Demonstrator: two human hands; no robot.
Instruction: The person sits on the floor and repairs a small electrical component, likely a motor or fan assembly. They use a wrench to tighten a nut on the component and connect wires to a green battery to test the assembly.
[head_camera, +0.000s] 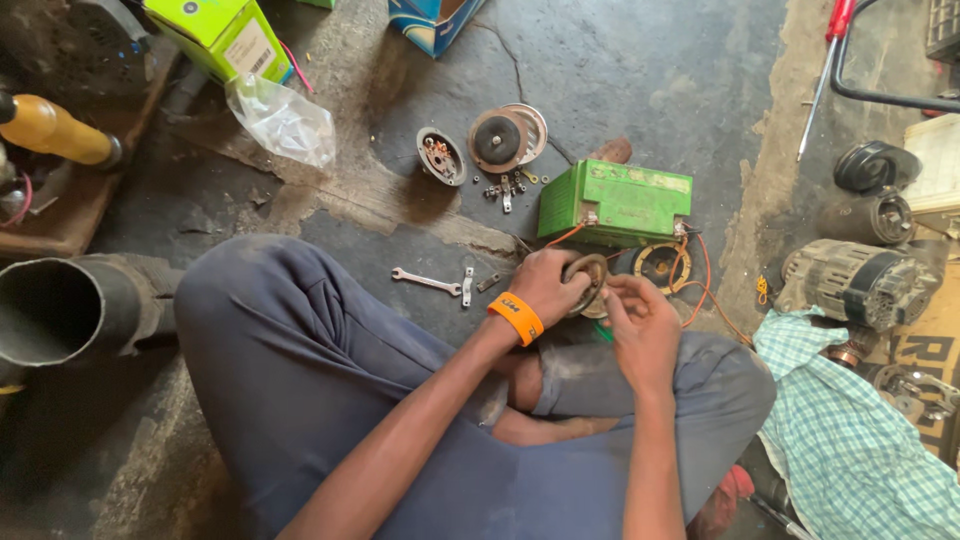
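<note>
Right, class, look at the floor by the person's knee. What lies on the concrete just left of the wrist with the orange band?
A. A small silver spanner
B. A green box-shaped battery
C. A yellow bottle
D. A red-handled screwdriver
A: the small silver spanner lies flat on the concrete floor, just left of the left hand with the orange wristband.
</note>
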